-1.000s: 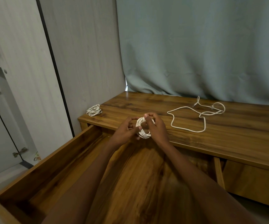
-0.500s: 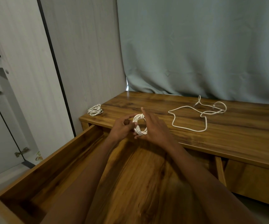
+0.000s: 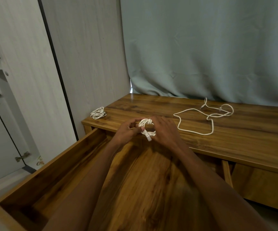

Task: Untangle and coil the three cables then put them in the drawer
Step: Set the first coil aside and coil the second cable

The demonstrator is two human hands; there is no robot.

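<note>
Cable (image 3: 147, 128): white, tightly coiled, knotted.

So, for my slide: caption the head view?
Both hands hold a coiled white cable above the open drawer.

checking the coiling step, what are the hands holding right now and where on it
A coiled white cable, held above the open drawer: the left hand pinches its left side, the right hand grips its right side.
</note>
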